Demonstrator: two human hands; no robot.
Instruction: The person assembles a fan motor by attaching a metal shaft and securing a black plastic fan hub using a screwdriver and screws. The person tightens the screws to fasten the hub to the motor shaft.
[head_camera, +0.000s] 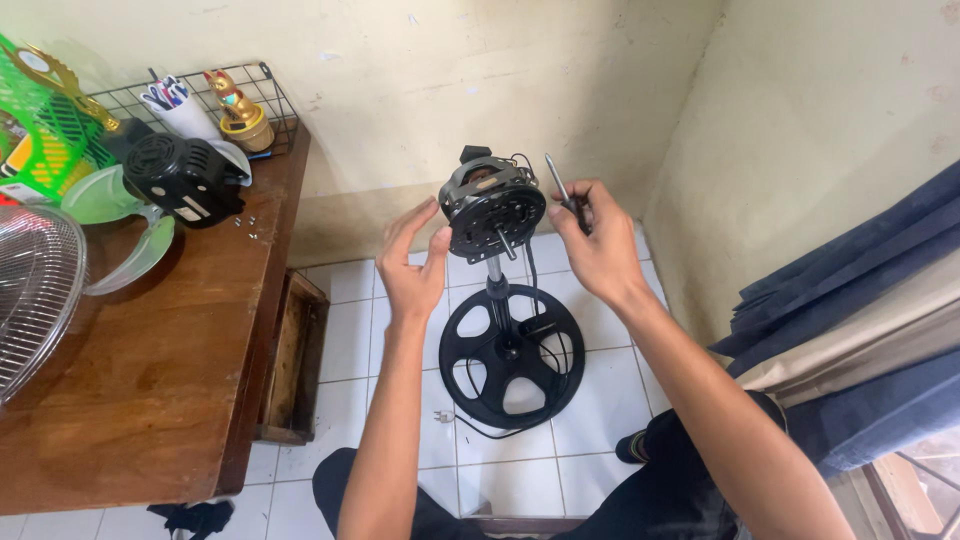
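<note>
Head view: the fan motor stands on its pole above the round black base on the tiled floor, right between my hands. My left hand is open, fingers spread, touching the motor's left edge. My right hand is closed around a screwdriver, tip up, just beside the motor's right edge.

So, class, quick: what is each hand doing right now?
Left hand: open, fingers spread against the side of the fan motor.
Right hand: closed around a screwdriver, tip pointing up.
</note>
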